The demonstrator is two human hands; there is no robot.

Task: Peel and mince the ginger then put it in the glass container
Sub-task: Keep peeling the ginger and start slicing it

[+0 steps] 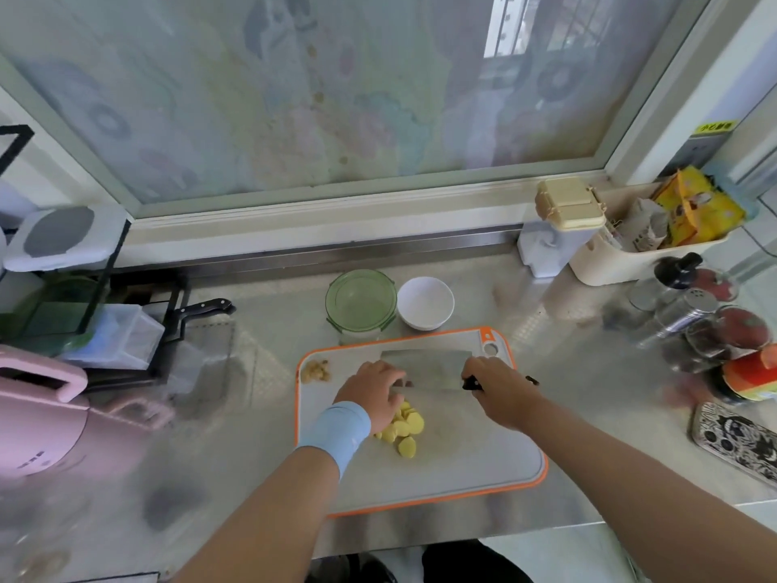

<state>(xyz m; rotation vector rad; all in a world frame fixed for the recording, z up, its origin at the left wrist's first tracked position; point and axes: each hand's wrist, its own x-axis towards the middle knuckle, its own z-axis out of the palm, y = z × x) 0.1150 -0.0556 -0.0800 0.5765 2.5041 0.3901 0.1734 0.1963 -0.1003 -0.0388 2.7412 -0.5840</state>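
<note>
Knife (429, 363) being gripped tight by the right hand (496, 385), ginger slices (405, 429) on the cutting board (462, 460) being half covered by the left hand (372, 393), its hold cannot be told, glass container (360, 302) behind the board.

Orange-rimmed cutting board (462, 469) on counter (235, 435). On it: ginger slices (407, 427), peel scraps (315, 369) at far-left corner. Right grip (496, 385) holds cleaver (429, 363) handle; left grip (372, 393) over slices, against blade. Behind: glass container (360, 302), white bowl (425, 302).

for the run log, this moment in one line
right hand grips steel cleaver; left hand on yellow ginger slices; round green-lidded glass container closed
</note>
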